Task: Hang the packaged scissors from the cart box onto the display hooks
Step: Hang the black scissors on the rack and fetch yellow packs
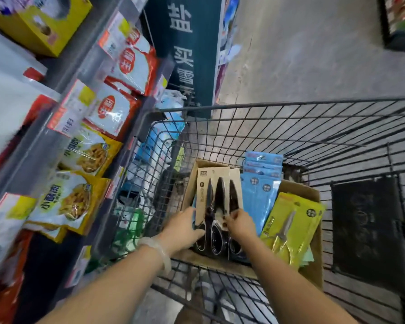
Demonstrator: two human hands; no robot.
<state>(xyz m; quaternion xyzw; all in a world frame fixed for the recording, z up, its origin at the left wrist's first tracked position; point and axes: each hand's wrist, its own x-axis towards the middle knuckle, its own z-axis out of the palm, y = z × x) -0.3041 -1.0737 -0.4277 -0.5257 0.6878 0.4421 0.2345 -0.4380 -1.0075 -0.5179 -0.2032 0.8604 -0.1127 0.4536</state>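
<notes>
A cardboard box (312,272) sits in the wire cart (290,127). Inside it stands a stack of beige-carded black-handled scissors (214,197), with blue packs (261,190) beside them and yellow-carded scissors (290,226) at the right. My left hand (185,226) grips the left edge of the beige stack near the handles. My right hand (237,222) pinches the cards from the right side, fingertips on the front pack. No display hooks can be made out.
Shelves at the left carry white-and-red bags (117,111) and yellow snack bags (70,202), close to the cart's left wall. A dark green sign panel (185,50) stands ahead. Grey aisle floor (313,54) lies beyond the cart.
</notes>
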